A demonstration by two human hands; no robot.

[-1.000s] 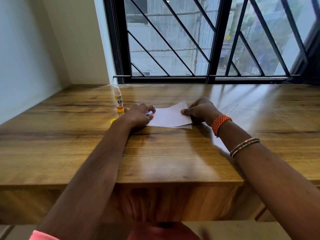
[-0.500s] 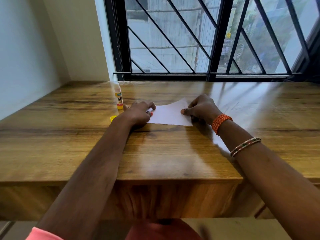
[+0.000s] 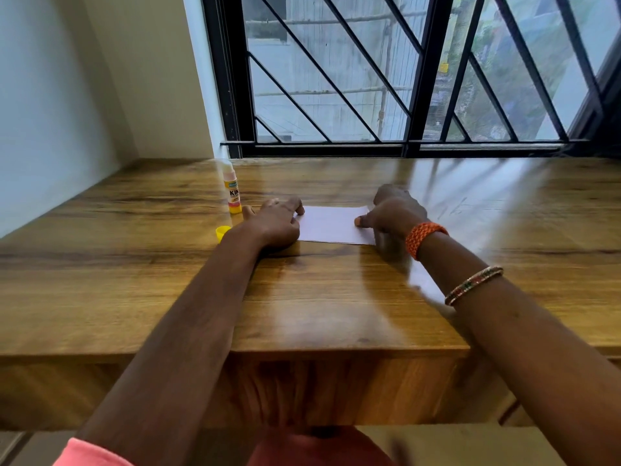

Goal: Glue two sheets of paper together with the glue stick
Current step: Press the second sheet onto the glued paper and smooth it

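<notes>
As left hand (image 3: 279,225), right hand (image 3: 395,213) hold paper (image 3: 332,227) with curled fingers: one sheet seen, one glue stick (image 3: 233,193), one cap (image 3: 222,232)

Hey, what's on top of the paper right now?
Only hands touch the paper: the left hand on its left edge, the right hand with its thumb on the right edge. It lies flat on the table; any second sheet beneath is covered.

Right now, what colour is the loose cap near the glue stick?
The cap is yellow, head view.
</notes>
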